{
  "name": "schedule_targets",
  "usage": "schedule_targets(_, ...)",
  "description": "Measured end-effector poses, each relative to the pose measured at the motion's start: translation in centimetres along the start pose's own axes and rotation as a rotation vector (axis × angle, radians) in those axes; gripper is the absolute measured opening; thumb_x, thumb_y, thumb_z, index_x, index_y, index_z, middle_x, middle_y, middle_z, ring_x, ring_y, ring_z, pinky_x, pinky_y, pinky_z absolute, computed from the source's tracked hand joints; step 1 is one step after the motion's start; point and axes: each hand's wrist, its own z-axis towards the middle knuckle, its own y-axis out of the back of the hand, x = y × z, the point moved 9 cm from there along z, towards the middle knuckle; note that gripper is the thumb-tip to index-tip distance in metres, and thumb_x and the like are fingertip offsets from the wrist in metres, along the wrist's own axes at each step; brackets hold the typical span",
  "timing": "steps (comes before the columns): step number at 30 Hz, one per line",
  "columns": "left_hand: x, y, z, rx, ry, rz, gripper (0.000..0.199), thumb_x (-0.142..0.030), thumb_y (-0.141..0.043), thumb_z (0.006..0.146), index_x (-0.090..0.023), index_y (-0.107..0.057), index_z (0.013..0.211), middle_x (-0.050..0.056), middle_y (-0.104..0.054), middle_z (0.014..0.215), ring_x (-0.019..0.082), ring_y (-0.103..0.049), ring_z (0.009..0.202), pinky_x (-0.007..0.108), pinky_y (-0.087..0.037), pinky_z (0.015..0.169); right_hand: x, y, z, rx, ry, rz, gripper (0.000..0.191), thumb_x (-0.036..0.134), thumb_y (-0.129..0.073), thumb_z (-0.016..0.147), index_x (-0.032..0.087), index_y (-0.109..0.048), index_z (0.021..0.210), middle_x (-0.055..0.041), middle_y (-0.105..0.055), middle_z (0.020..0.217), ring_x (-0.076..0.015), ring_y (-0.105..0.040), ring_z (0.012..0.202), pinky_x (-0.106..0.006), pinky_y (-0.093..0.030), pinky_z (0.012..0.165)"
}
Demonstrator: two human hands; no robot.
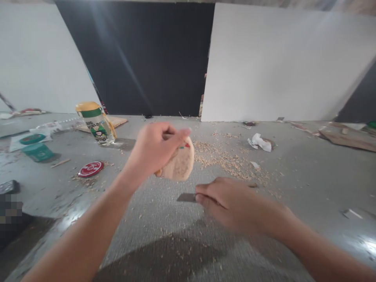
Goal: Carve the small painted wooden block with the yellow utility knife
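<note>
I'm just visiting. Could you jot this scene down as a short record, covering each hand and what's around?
Left hand grip: closed on a pale rounded piece
Right hand grip: closed on a flat grey blade
Contact: piece and blade apart
Surface: grey tabletop, strewn with pale shavings
Left side: yellow-topped bottle, teal tub, red round lid
Right side: crumpled tissue
Unclear: the piece's fine detail, blurred

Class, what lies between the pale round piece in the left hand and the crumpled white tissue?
The head view shows pale chips scattered on the grey surface between the round piece and the tissue.
</note>
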Motion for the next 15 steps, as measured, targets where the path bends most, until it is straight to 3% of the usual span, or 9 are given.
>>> schedule_targets(5,0.0,-2.0,-0.4,0.078,0.021,0.055,0.041,-0.056,-0.056,0.083,-0.019,-0.065,0.066,-0.003,-0.048,0.043,0.008,-0.039,0.032,0.021,-0.026,0.033,-0.6,3.0,0.0,-0.227,-0.073,0.006,0.030,0.032,-0.033,0.099,0.022,-0.034,0.070,0.0038,-0.044,0.056,-0.0117,-0.036,0.050,-0.029,-0.022,0.052)
schedule_targets(15,-0.3,-2.1,-0.5,0.094,-0.019,0.036,0.041,-0.053,-0.052,0.086,-0.018,-0.061,0.065,-0.004,-0.045,0.042,0.007,-0.037,0.033,0.020,-0.025,0.034,-0.7,2.7,-0.1,-0.323,-0.090,0.032,0.030,0.032,-0.033,0.099,0.023,-0.031,0.070,0.0056,-0.038,0.052,-0.0113,-0.032,0.046,-0.029,-0.018,0.050)
